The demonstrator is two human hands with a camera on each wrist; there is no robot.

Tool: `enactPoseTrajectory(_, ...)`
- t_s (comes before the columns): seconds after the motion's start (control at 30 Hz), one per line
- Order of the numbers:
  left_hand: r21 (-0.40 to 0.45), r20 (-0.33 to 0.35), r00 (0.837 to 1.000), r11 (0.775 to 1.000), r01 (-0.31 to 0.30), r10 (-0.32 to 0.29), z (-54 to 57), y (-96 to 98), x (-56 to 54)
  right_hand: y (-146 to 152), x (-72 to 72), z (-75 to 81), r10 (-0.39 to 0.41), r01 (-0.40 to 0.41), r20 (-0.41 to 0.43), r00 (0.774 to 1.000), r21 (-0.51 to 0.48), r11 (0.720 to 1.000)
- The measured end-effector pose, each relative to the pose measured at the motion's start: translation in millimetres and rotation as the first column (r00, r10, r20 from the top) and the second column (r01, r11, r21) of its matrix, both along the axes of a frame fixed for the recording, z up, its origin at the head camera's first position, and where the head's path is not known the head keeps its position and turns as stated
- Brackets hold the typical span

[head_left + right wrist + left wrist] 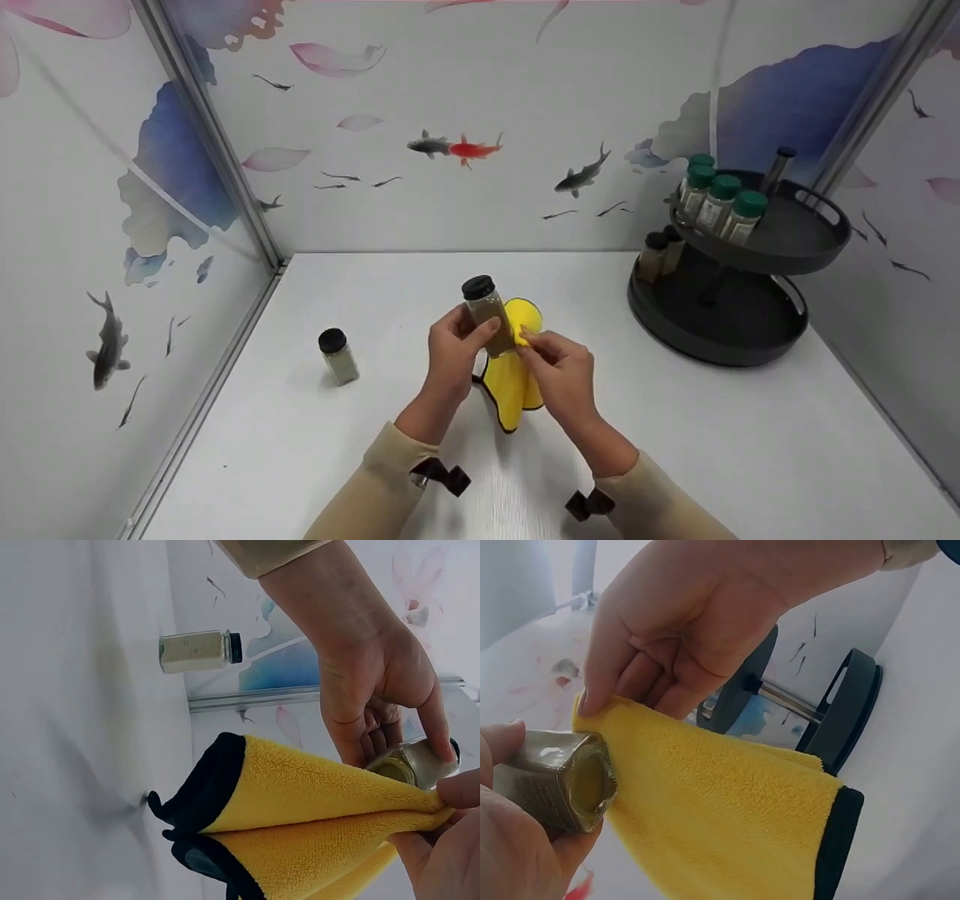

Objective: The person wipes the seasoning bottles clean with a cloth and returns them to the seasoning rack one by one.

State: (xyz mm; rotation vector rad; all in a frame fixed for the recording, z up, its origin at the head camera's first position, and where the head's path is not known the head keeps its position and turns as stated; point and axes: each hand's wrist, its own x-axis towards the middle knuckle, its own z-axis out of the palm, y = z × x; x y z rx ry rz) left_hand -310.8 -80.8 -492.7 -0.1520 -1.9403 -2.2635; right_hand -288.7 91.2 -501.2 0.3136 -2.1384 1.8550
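Note:
My left hand (451,352) grips a square glass spice jar (491,324) with a black lid, tilted above the table. Brownish powder fills much of the jar, and its base shows in the left wrist view. From my right hand (561,367), which pinches it between thumb and fingers, hangs a yellow cloth (720,795) with black edging. The cloth lies close beside the jar; whether it touches the glass I cannot tell. A second black-lidded jar (340,358) of pale powder stands upright on the table, left of my hands.
At the right stands a black two-tier round rack (712,349). Several green-lidded jars (718,202) and one dark-capped slim container (778,171) sit on its upper tier, dark-lidded jars (654,256) on the lower. Patterned wall panels (360,195) bound the white table (262,465).

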Motion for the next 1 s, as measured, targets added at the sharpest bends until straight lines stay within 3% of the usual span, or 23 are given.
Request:
enactPoseTrajectory(0.23,-0.031,-0.037,0.997,0.998,0.060,-0.061,-5.6,2.7,1.4,4.8,-6.9,2.2,0.013,-0.004,0.140,0.990,-0.066,0.998)
enactPoseTrajectory(0.5,-0.122,-0.091,0.984,0.982,0.141,-0.153,-12.4,4.6,-1.7,13.0,-18.8,5.7,0.078,-0.033,0.273,0.959,-0.166,0.986)
enactPoseTrajectory(0.7,-0.211,-0.157,0.967,0.964,0.163,-0.199,-16.0,5.9,-3.3,15.0,-20.6,5.9,0.092,-0.047,0.279,0.956,-0.165,0.985)
enactPoseTrajectory(1.0,-0.238,-0.168,0.965,0.958,0.158,-0.201,-16.8,7.2,-4.4,15.8,-21.0,4.1,0.060,-0.032,0.250,0.966,-0.116,0.993)
